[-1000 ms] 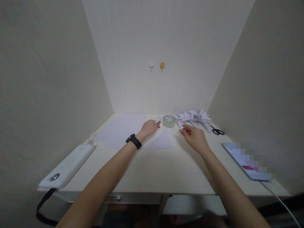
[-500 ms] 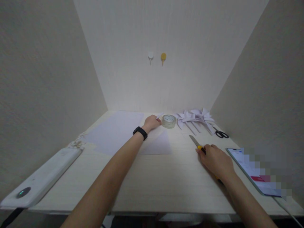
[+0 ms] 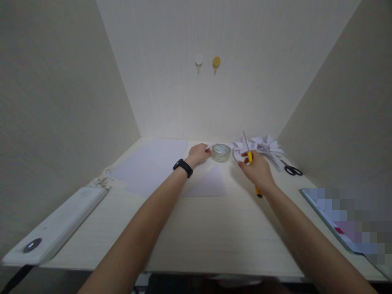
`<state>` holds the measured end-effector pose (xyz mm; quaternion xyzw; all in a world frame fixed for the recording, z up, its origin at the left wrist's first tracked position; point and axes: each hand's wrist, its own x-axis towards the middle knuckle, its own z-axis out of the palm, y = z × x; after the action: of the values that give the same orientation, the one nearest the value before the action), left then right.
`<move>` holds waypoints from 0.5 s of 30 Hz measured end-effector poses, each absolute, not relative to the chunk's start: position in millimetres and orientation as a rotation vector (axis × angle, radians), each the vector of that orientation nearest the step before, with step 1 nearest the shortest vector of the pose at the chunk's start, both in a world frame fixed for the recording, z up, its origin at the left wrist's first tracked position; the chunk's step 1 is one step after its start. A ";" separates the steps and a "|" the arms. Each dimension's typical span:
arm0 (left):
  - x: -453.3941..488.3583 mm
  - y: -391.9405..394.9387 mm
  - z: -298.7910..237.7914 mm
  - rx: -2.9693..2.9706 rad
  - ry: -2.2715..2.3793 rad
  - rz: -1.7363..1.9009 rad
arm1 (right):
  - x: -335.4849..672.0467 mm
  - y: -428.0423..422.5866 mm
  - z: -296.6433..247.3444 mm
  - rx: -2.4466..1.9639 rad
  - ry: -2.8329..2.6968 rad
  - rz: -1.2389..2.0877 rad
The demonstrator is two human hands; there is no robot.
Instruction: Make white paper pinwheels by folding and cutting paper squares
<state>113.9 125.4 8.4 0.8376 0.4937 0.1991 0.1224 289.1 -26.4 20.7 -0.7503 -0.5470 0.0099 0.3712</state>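
My right hand (image 3: 257, 169) is closed around a yellow utility knife (image 3: 250, 157), its blade out and pointing up and away, in front of the white paper pinwheels (image 3: 266, 143). My left hand (image 3: 199, 154), with a black band on the wrist, is pinched on a small white piece of paper (image 3: 210, 145). A roll of clear tape (image 3: 221, 153) stands just right of those fingertips; whether they touch it I cannot tell. Under and beside my left forearm lie a triangular piece of white paper (image 3: 211, 183) and larger white sheets (image 3: 153, 161).
Black-handled scissors (image 3: 293, 170) lie right of the pinwheels. A phone (image 3: 333, 222) rests at the right edge. A long white device (image 3: 58, 224) and a bunched cord (image 3: 101, 179) are on the left. Two hooks, white (image 3: 199, 60) and yellow (image 3: 216, 62), hang on the back wall.
My right hand has lifted the utility knife forward and left, toward the tape roll, and its blade has turned more upright. My left hand keeps its place beside the tape. The view has shifted slightly.
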 end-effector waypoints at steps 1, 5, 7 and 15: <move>113.5 124.5 9.0 2.465 1.428 0.583 | 285.0 -9.8 23.4 -1.861 -1.418 0.142; 112.9 122.3 11.0 2.541 1.398 0.606 | 270.4 57.3 32.3 -1.926 -1.396 0.542; 112.2 121.5 11.7 2.537 1.399 0.613 | 266.5 87.1 38.0 -1.989 -1.382 0.522; 106.9 108.1 15.4 2.479 1.414 0.594 | 262.7 138.3 47.8 -2.179 -1.614 0.546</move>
<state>106.9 108.1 15.4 0.8450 0.4820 0.2024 0.1129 262.7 138.3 47.8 -0.7739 -0.5732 0.1941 0.1867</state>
